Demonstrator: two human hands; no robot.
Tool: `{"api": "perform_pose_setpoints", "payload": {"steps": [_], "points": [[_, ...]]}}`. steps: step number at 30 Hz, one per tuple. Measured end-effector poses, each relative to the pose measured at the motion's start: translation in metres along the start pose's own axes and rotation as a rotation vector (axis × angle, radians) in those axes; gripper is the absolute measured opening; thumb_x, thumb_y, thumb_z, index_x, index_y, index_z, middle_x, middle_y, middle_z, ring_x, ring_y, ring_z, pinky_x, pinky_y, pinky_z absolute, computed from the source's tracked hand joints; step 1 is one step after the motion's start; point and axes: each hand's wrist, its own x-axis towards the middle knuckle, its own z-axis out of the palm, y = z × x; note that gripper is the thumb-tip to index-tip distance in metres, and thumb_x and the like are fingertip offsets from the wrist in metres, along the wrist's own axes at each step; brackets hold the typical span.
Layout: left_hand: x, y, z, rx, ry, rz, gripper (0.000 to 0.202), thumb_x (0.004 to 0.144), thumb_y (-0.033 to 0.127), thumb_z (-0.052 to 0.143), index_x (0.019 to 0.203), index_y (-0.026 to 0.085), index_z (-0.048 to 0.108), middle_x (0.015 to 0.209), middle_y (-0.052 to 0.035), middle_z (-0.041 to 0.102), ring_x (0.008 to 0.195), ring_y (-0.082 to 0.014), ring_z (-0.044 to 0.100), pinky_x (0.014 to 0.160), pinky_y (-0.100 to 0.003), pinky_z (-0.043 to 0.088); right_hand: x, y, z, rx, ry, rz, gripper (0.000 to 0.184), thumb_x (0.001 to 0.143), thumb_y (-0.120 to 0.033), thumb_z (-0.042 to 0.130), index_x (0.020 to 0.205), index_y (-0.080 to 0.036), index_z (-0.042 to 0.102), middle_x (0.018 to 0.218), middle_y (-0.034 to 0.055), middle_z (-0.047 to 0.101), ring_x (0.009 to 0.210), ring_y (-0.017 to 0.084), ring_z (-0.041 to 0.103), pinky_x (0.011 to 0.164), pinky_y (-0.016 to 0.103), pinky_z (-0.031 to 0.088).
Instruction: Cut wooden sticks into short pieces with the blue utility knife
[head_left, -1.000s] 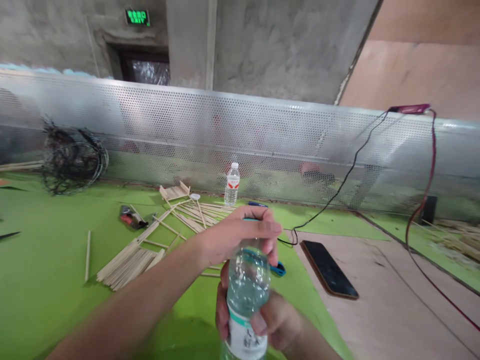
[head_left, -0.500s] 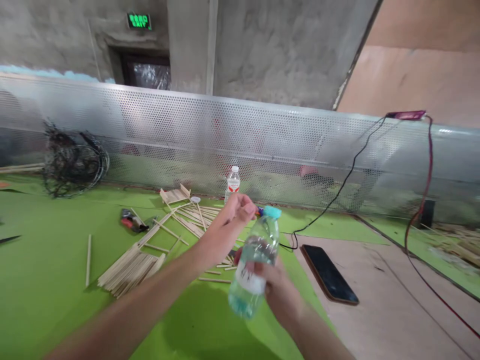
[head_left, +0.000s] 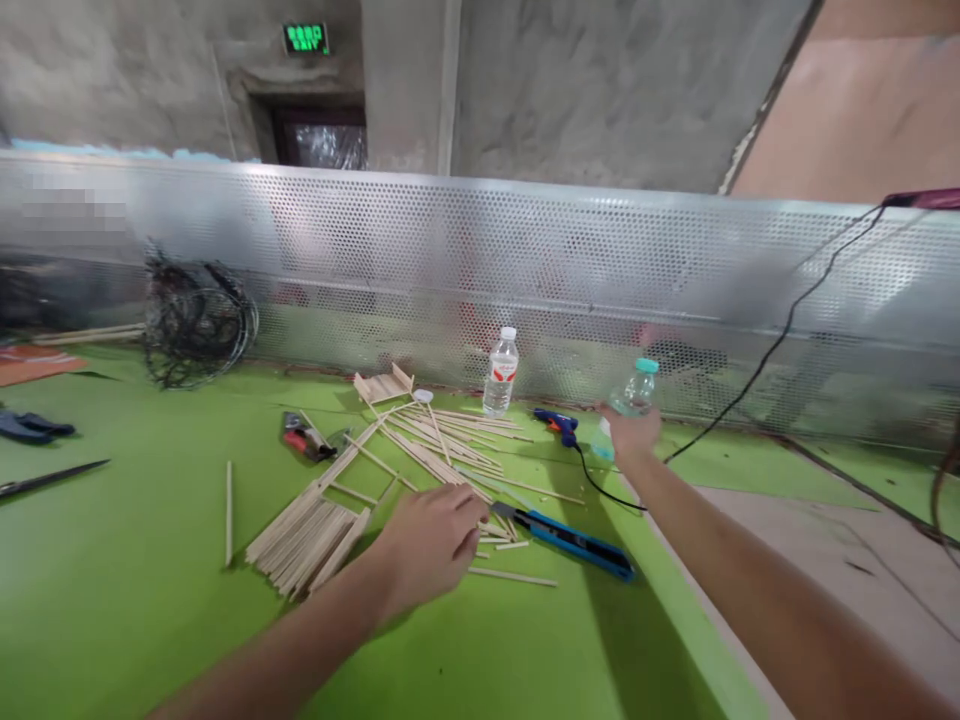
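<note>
My right hand (head_left: 630, 435) is stretched far forward, closed round a clear water bottle with a teal cap (head_left: 636, 390), holding it near the perforated metal barrier (head_left: 525, 260). My left hand (head_left: 431, 535) rests low over the green mat (head_left: 135, 560), fingers curled loosely among scattered wooden sticks (head_left: 420, 455), right beside a blue utility knife (head_left: 570, 540). Whether those fingers grip a stick is not visible. A bundle of flat sticks (head_left: 307, 535) lies just left of that hand.
A second water bottle with a red label (head_left: 500, 373) stands by the barrier, with a blue glue gun (head_left: 556, 424) and its black cord beside it. Red pliers (head_left: 304, 437), a small stick frame (head_left: 384, 384), a black wire coil (head_left: 195, 325), and a blade (head_left: 45, 478) lie about.
My right hand has carried the teal-capped bottle from in front of me out to the barrier. My left hand let go of the cap area and dropped to the sticks. View shifted left.
</note>
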Motion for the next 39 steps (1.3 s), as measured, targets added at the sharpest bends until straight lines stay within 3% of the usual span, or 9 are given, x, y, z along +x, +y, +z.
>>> {"api": "perform_pose_setpoints", "payload": {"steps": [4,9,14,16,20,22,24,32,39], "points": [[-0.005,-0.001,-0.003,-0.009,-0.113,-0.037,0.023,0.095,0.02,0.047,0.104,0.021,0.068,0.104,-0.0067,0.069,0.093,-0.0219,0.067,0.084,-0.042,0.056,0.009,0.022,0.003,-0.057,-0.032,0.042,0.038,0.097,-0.038,0.062,0.129,-0.018,0.06,0.128,0.0097,0.062,0.107,0.024,0.064,0.09,0.045,0.056],[-0.007,-0.018,0.001,-0.035,-0.172,-0.01,0.019,0.094,0.021,0.051,0.096,0.022,0.07,0.095,-0.007,0.071,0.088,-0.0223,0.067,0.083,-0.042,0.055,0.01,0.026,-0.005,-0.08,-0.094,-0.01,0.039,0.097,-0.039,0.062,0.129,-0.018,0.059,0.127,0.0097,0.062,0.106,0.023,0.064,0.09,0.044,0.055],[-0.006,-0.013,-0.001,-0.049,-0.249,0.03,0.017,0.096,0.027,0.056,0.096,0.02,0.071,0.095,-0.0063,0.072,0.089,-0.0226,0.067,0.086,-0.043,0.054,-0.013,0.007,-0.03,-0.129,-0.035,-0.148,0.096,0.074,-0.044,0.079,0.146,-0.009,0.027,0.143,0.024,0.041,0.131,0.037,0.041,0.111,0.058,0.03],[-0.008,-0.01,0.0,-0.059,-0.273,0.039,0.019,0.097,0.025,0.054,0.096,0.02,0.072,0.095,-0.0055,0.072,0.091,-0.0219,0.067,0.09,-0.044,0.053,-0.037,-0.008,-0.051,-0.132,-0.084,-0.287,0.08,0.082,-0.042,0.066,0.146,-0.016,0.024,0.149,0.021,0.032,0.132,0.033,0.04,0.112,0.055,0.031],[-0.011,-0.009,0.006,-0.06,-0.259,0.058,0.026,0.098,0.02,0.045,0.095,0.019,0.071,0.094,-0.0056,0.072,0.09,-0.0206,0.067,0.09,-0.043,0.052,-0.107,-0.038,-0.098,-0.19,-0.536,-0.595,0.027,0.088,-0.039,0.061,0.111,-0.027,0.06,0.117,0.0064,0.062,0.107,0.024,0.059,0.096,0.039,0.047],[-0.012,-0.01,0.01,-0.059,-0.243,0.07,0.028,0.097,0.02,0.043,0.095,0.018,0.07,0.094,-0.0066,0.071,0.088,-0.0207,0.066,0.087,-0.041,0.053,-0.14,-0.045,-0.113,-0.267,-0.753,-0.693,0.018,0.088,-0.038,0.064,0.102,-0.027,0.067,0.109,0.0045,0.067,0.101,0.023,0.063,0.092,0.037,0.049],[-0.013,-0.01,0.013,-0.07,-0.231,0.084,0.027,0.095,0.021,0.043,0.095,0.018,0.07,0.093,-0.0076,0.07,0.085,-0.021,0.066,0.082,-0.039,0.053,-0.163,-0.046,-0.12,-0.507,-0.913,-0.787,0.023,0.099,-0.036,0.05,0.11,-0.022,0.066,0.112,0.0085,0.068,0.103,0.024,0.062,0.088,0.037,0.05],[-0.015,0.002,0.013,-0.158,-0.19,-0.037,0.026,0.09,0.021,0.043,0.087,0.021,0.069,0.072,-0.0065,0.064,0.057,-0.0176,0.058,0.057,-0.032,0.051,-0.161,-0.029,-0.122,-0.67,-1.028,-0.798,0.023,0.101,-0.036,0.051,0.109,-0.018,0.063,0.107,0.0106,0.068,0.104,0.027,0.062,0.087,0.039,0.048],[-0.018,0.007,0.015,-0.203,-0.215,-0.107,0.027,0.09,0.025,0.043,0.086,0.021,0.069,0.067,-0.0055,0.062,0.053,-0.0168,0.056,0.055,-0.034,0.053,-0.168,-0.037,-0.13,-0.798,-1.019,-0.739,0.009,0.1,-0.028,0.051,0.103,-0.019,0.052,0.097,0.0095,0.068,0.087,0.025,0.065,0.07,0.033,0.043]]}}
